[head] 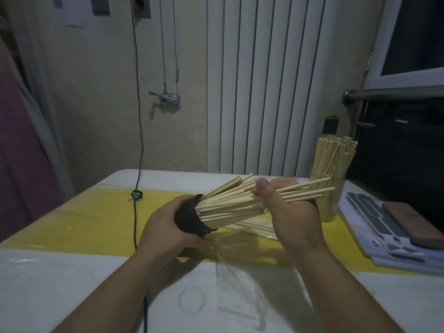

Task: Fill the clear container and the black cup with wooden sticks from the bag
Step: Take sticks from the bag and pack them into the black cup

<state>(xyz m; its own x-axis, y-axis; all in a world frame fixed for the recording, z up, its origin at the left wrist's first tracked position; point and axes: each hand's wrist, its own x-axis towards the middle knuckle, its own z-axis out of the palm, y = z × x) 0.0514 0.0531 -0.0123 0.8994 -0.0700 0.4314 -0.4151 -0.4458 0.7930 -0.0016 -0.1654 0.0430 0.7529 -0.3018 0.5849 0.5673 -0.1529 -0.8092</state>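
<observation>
Dim room, white table (48,284) set against a cream wall (96,92).
I see a yellow strip (84,219) across the tabletop, a black cable (136,68) hanging down the wall onto it, a tall white ribbed panel (264,80) to the right, a dark window (420,32) at top right, and a metal rail (396,93) beneath it.

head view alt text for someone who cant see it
The left hand grips a black cup tipped sideways and packed with wooden sticks, while the right hand grips the sticks' free ends. A clear container full of sticks stands upright behind them.
</observation>
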